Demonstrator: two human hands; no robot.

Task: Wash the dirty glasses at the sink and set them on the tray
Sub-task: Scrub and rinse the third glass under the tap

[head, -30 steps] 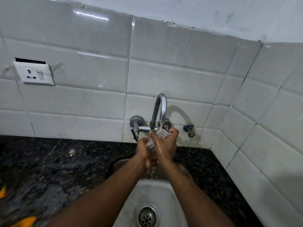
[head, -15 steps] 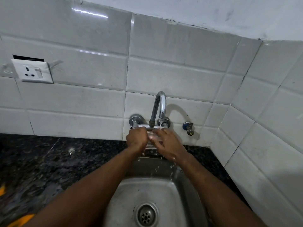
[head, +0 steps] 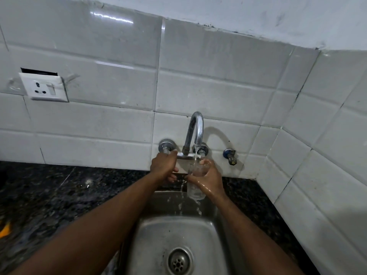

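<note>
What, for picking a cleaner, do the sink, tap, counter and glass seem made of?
Sink: likely stainless steel, brushed grey, dull reflections. Tap: chrome-plated metal by its look, mirror-bright highlights. Counter: probably polished granite, dark, speckled, glossy. Glass: transparent, colourless; glass or plastic unclear.

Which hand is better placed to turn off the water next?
Left. The left hand grips the tap handle, while the right hand holds the glass under the stream.
</note>
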